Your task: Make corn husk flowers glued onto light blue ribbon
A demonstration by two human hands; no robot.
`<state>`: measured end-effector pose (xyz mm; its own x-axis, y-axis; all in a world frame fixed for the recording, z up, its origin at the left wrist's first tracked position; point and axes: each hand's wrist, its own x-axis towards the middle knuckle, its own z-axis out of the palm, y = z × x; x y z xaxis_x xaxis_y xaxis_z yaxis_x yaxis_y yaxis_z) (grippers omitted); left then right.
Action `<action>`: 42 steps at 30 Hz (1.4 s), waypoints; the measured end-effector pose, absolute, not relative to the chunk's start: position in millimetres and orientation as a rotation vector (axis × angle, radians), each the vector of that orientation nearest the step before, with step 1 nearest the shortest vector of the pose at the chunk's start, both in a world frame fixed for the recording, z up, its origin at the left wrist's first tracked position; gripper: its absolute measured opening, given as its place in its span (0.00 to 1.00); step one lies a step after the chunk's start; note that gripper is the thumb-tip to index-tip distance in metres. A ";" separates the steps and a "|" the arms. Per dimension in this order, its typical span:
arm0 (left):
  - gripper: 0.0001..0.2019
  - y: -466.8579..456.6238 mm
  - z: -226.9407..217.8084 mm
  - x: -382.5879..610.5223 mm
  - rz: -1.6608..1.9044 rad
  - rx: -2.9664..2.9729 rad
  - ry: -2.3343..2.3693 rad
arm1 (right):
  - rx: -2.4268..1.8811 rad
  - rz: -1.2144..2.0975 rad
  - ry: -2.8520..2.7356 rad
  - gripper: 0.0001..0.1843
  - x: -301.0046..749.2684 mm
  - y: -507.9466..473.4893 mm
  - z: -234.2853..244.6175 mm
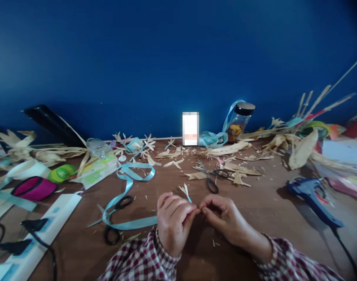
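My left hand (175, 220) is closed, its fingers curled and its thumb pressed to the index finger. A small dried corn husk flower (184, 190) with a light blue stem sticks up from behind its fingers. The light blue ribbon (137, 223) loops over the table and runs in under this hand. My right hand (222, 216) pinches with thumb and index finger, its tips meeting the left hand's tips. What lies in that pinch is too small to make out. Beyond the hands lie black-handled scissors (213, 176); a second pair of scissors (111, 234) rests under the ribbon at left.
A blue glue gun (313, 199) lies at right, its cord trailing forward. At left is a white power strip (54, 222) with black plugs. A tilted jar (240, 121), a bright pixelated rectangle (190, 128) and husk scraps (228, 150) are near the blue wall.
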<state>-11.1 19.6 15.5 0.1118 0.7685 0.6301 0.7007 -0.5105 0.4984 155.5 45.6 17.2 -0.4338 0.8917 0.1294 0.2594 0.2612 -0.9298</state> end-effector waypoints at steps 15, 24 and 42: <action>0.04 19.0 12.3 -10.2 1.368 2.243 1.597 | -1.023 0.755 -1.943 0.03 159.1 45.1 10.1; 0.04 19.3 11.6 -12.7 1.388 2.213 1.551 | -1.024 0.826 -1.929 0.05 154.9 46.6 10.2; 0.08 24.2 22.4 -14.4 1.235 1.632 1.158 | -0.799 1.705 -1.843 0.10 165.9 43.8 35.6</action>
